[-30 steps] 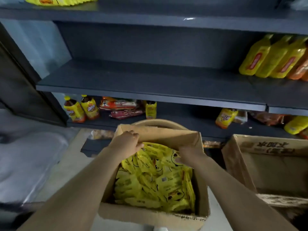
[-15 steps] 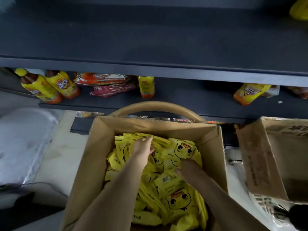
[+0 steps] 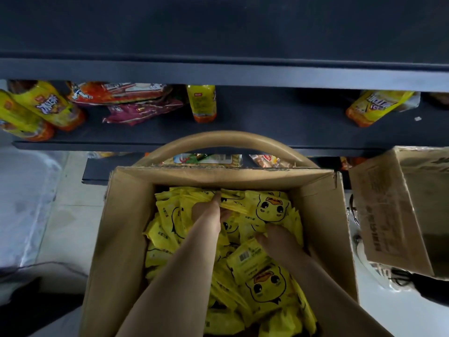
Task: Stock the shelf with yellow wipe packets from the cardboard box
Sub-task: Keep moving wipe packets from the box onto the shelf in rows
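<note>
- Iced-tea bottles [image 3: 46, 108] on the dark shelf [image 3: 267, 117], far left.
- Open cardboard box [image 3: 121, 239] below the shelf, heaped with yellow wipe packets [image 3: 267, 285].
- Left hand [image 3: 209, 215] inside the box, thumb and fingers clasping a bunch of packets near the far wall.
- Right hand [image 3: 279, 239] just beside it; fingers buried under packets, grip cannot be told.
- Second carton [image 3: 388, 215] at right.

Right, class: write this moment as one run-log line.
phase: picking | left hand: in cardboard box, among yellow packets | right hand: likewise | grip: unclear
</note>
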Available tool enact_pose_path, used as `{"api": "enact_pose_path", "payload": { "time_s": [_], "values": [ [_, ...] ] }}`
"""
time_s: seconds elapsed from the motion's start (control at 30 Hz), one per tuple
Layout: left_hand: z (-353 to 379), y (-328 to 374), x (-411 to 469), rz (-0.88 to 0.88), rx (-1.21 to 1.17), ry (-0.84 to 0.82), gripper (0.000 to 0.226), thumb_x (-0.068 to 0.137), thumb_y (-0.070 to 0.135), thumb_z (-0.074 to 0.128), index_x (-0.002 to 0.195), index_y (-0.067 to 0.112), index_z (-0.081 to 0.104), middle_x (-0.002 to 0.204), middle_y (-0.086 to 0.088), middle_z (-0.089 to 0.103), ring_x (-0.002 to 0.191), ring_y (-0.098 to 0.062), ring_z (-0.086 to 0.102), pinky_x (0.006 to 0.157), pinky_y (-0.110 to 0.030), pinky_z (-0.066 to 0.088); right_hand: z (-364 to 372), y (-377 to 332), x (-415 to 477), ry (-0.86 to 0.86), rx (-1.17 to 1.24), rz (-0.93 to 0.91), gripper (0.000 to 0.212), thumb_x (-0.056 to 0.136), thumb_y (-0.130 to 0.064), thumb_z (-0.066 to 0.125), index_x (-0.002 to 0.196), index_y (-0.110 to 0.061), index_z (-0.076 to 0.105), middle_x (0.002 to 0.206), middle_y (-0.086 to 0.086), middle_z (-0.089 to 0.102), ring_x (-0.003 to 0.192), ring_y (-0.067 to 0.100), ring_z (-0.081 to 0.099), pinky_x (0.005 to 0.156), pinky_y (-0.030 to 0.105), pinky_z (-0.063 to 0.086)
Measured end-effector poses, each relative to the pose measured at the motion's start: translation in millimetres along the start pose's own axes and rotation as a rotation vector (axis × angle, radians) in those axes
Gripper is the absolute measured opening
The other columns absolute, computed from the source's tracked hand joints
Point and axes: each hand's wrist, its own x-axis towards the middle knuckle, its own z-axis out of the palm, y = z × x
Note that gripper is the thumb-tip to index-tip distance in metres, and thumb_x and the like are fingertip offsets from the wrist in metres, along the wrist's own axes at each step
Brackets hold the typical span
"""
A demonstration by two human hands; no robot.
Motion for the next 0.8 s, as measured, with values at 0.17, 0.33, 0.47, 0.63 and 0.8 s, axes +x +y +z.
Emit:
{"api": "enact_pose_path", "payload": {
  "time_s": [0.17,0.33,0.47,0.63,0.8],
  "values": [
    [-11,-4,-2,0.055,-0.018,-0.042,0.018,0.087,0.013,0.064,0.097,0.0,0.055,0.103,-0.017,0.062,0.067,-0.022,0.061,0.068,-0.033,0.057,20,1,2,-0.012,0.186,0.031,0.035,0.099,-0.037,0.042,0.104,-0.005,0.056,0.099,0.006,0.059,0.097,0.022,0.058,0.068,0.024,0.037],
    [-46,-8,-19,0.084,0.041,-0.154,0.049,0.088,0.019,0.061,0.129,0.001,0.042,0.124,-0.014,0.056,0.089,-0.023,0.066,0.078,-0.032,0.056,24,-11,-2,0.051,0.376,0.088,0.04,0.099,-0.034,0.04,0.106,0.0,0.059,0.091,0.004,0.055,0.085,0.018,0.051,0.064,0.025,0.033],
    [-86,2,-26,0.173,0.053,-0.086,0.042,0.089,0.023,0.06,0.125,0.004,0.049,0.113,-0.009,0.062,0.083,-0.017,0.066,0.084,-0.031,0.053,30,-37,5,0.035,0.814,0.303,0.035,0.098,-0.036,0.044,0.098,-0.005,0.059,0.096,0.011,0.059,0.091,0.024,0.056,0.086,0.037,0.047],
    [-117,-9,-30,0.171,-0.039,-0.057,0.034,0.094,0.006,0.051,0.128,0.001,0.047,0.132,-0.018,0.053,0.116,-0.031,0.056,0.064,-0.018,0.054,45,-69,19,-0.071,1.667,0.494,0.044,0.09,-0.037,0.06,0.115,-0.001,0.054,0.111,0.019,0.065,0.1,0.03,0.064,0.08,0.036,0.055],
    [-131,-14,-9,0.106,-0.074,-0.013,0.037,0.09,0.003,0.056,0.125,0.015,0.049,0.127,-0.007,0.057,0.115,-0.032,0.057,0.067,-0.027,0.054,41,-96,34,-0.104,1.731,0.492,0.052,0.081,-0.047,0.067,0.113,-0.007,0.06,0.093,0.014,0.07,0.089,0.029,0.066,0.092,0.043,0.051]
  ]
}}
